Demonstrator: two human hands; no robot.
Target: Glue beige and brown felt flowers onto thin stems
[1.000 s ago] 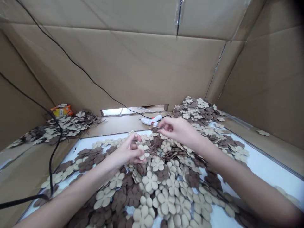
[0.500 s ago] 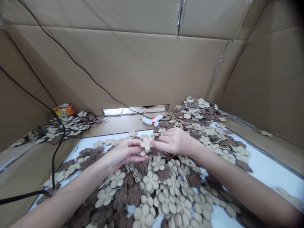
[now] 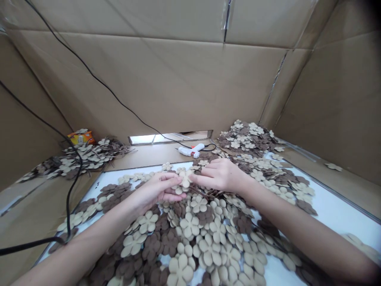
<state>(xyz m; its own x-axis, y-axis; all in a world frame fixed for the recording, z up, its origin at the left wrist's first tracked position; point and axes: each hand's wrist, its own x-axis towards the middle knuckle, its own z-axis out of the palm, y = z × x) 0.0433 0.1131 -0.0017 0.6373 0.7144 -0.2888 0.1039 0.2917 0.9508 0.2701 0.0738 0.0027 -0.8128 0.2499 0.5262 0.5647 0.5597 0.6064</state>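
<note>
A beige five-petal flower (image 3: 186,178) is held up over the middle of the pile. My left hand (image 3: 163,186) pinches its left side between thumb and fingers. My right hand (image 3: 218,174) has its fingers curled, with the index fingertip against the flower's right edge. A thin brown stem (image 3: 198,192) runs from below the flower toward the right, partly under my right hand. Beige and dark brown flowers (image 3: 189,225) lie loose beneath and in front of both hands.
Behind my hands lies a white glue gun (image 3: 192,151) with a black cord (image 3: 131,111). Flower heaps stand at the back right (image 3: 247,137) and back left (image 3: 86,159), beside an orange packet (image 3: 81,138). Cardboard walls (image 3: 178,79) surround the white board (image 3: 336,210).
My left thumb has closed down onto the flower's left side. The flower has shifted very slightly, and my right hand stays almost in place.
</note>
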